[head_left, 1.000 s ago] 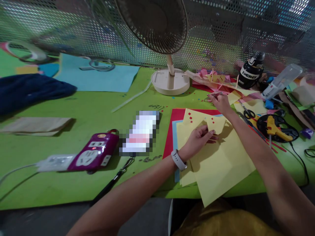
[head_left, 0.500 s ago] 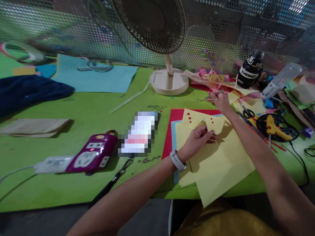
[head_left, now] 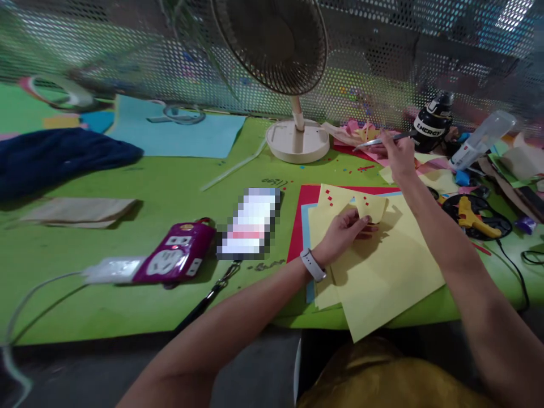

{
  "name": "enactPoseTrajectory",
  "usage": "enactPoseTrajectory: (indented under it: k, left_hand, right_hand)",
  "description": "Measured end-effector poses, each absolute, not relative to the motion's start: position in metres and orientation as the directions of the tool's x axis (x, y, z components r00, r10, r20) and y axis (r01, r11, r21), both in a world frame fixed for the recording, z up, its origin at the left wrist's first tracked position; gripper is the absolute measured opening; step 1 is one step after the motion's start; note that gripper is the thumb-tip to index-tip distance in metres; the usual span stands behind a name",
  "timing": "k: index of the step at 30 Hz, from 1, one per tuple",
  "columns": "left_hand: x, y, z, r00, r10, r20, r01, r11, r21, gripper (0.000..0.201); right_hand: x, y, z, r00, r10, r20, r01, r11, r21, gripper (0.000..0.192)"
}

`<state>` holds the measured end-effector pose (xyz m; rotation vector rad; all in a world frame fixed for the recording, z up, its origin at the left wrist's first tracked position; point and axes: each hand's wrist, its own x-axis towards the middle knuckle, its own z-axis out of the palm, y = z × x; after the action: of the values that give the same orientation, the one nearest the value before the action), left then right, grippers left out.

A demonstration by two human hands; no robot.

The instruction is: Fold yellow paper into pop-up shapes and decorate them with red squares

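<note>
My left hand (head_left: 345,231), with a white watch on the wrist, pinches a small folded yellow paper piece (head_left: 371,208) that rests on a stack of yellow sheets (head_left: 382,277). Red and blue sheets (head_left: 302,212) lie under the stack. My right hand (head_left: 397,154) is raised over the far side of the table and grips a thin silver tool (head_left: 376,141) that points left; I cannot tell if it is tweezers or a blade. Small red paper bits dot the yellow sheet.
A beige fan (head_left: 293,85) stands at the back against a perforated metal wall. A purple power strip (head_left: 172,260) and a blurred phone (head_left: 249,224) lie at the left. At the right are a yellow glue gun (head_left: 474,215), a black bottle (head_left: 431,122), and paper scraps.
My right hand has lifted off the table and moved back, now holding the thin silver tool up in the air. The left hand stays on the folded yellow piece.
</note>
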<state>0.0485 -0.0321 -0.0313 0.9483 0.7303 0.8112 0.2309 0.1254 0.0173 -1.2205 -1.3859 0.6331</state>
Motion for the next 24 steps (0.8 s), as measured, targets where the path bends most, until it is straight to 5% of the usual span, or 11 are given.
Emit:
enactPoseTrajectory:
  k: [7, 15, 24]
  left_hand:
    - [0.049, -0.029, -0.029, 0.472, 0.87, -0.142, -0.276, 0.298, 0.914, 0.034]
    - [0.051, -0.028, -0.03, 0.456, 0.885, -0.095, -0.281, 0.244, 0.928, 0.03]
    - [0.048, -0.031, -0.028, 0.464, 0.881, -0.095, -0.226, 0.221, 0.949, 0.028]
  right_hand:
    - [0.234, 0.069, 0.052, 0.101, 0.918, 0.383, 0.34, 0.33, -0.881, 0.057]
    - [0.243, -0.026, 0.018, 0.116, 0.97, 0.214, 0.2, 0.188, -0.962, 0.052]
    - [0.244, -0.037, 0.007, 0.141, 0.967, 0.213, 0.174, 0.188, -0.967, 0.05]
